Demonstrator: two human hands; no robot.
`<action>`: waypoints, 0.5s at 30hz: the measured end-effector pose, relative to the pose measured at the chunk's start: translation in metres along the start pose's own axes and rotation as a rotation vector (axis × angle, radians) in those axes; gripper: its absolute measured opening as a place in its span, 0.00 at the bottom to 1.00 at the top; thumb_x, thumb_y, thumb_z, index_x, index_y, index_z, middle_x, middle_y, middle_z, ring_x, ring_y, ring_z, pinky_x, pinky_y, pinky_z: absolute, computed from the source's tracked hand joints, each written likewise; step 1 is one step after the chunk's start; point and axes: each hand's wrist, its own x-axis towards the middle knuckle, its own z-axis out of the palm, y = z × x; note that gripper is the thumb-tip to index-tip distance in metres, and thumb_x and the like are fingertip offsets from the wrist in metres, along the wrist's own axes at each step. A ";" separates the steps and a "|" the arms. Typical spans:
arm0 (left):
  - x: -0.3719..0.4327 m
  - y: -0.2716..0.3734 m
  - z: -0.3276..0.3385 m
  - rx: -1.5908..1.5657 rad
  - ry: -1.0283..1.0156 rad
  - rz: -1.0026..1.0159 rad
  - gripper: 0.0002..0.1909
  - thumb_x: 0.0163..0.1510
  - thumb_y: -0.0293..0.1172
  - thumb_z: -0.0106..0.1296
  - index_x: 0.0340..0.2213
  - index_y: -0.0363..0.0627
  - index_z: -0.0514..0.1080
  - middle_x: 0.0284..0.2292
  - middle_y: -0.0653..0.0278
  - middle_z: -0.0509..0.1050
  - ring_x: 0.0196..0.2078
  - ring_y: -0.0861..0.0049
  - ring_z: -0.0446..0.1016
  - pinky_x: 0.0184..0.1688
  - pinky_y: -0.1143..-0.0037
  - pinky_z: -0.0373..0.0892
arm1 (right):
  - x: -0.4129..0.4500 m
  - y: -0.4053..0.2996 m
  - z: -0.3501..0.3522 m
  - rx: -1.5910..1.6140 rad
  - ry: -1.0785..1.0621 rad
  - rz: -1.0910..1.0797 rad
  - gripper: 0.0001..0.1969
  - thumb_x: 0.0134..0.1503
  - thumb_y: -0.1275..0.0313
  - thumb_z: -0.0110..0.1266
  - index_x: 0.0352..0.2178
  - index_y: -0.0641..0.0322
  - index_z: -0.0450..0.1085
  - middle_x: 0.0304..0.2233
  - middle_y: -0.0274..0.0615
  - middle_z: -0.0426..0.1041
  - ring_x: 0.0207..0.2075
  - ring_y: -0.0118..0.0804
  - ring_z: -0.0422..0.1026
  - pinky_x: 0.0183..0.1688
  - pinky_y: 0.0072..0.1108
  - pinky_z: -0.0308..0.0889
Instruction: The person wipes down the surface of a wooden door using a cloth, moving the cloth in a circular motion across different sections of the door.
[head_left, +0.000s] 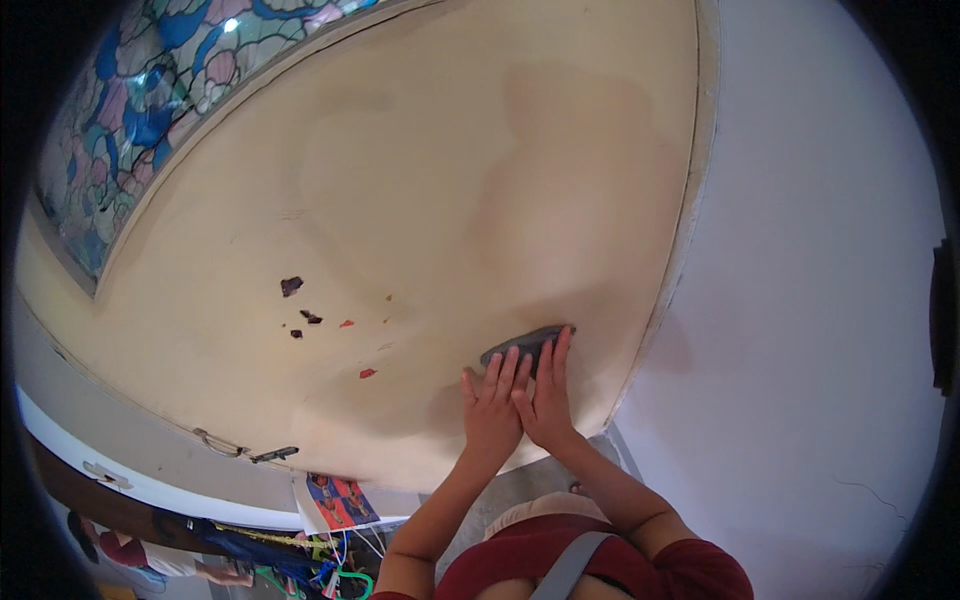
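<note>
A folded dark grey cloth (529, 343) lies flat against a cream-painted door (420, 187), low and near its right edge. My left hand (495, 409) presses the cloth's lower left part with outstretched fingers, its thumb resting apart on the left. Beside it, my right hand (551, 405) holds the cloth's right end under its fingertips. The two hands touch at the thumb side of the right one. Left of them, the door's paint has dark chipped patches (292, 286) and small red ones (367, 373).
Patterned coloured glass (150, 112) fills the door's upper left. A handle (221, 444) and a bolt (275, 454) sit on its lower left edge. A pale wall (795, 300) stands at right. Bags and cords (300, 559) hang lower left, near another person (150, 555).
</note>
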 end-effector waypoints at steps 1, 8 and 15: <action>0.001 0.002 0.003 0.000 0.000 0.005 0.25 0.52 0.36 0.41 0.54 0.54 0.62 0.58 0.70 0.56 0.61 0.74 0.53 0.58 0.52 0.44 | 0.000 0.002 -0.002 0.024 -0.007 -0.006 0.41 0.58 0.52 0.38 0.59 0.74 0.32 0.60 0.69 0.22 0.62 0.68 0.28 0.61 0.43 0.35; 0.015 0.017 0.024 0.127 0.018 0.086 0.26 0.53 0.41 0.41 0.55 0.57 0.60 0.59 0.62 0.52 0.62 0.66 0.49 0.57 0.47 0.41 | 0.006 0.024 -0.013 -0.002 0.066 -0.020 0.40 0.58 0.52 0.38 0.59 0.72 0.34 0.61 0.69 0.25 0.62 0.67 0.29 0.59 0.51 0.29; 0.038 0.048 0.038 0.138 0.050 0.056 0.26 0.52 0.39 0.39 0.55 0.61 0.61 0.59 0.71 0.55 0.60 0.77 0.52 0.56 0.54 0.46 | 0.014 0.048 -0.039 -0.083 0.120 -0.007 0.38 0.59 0.51 0.33 0.60 0.69 0.34 0.61 0.69 0.27 0.62 0.67 0.30 0.58 0.54 0.26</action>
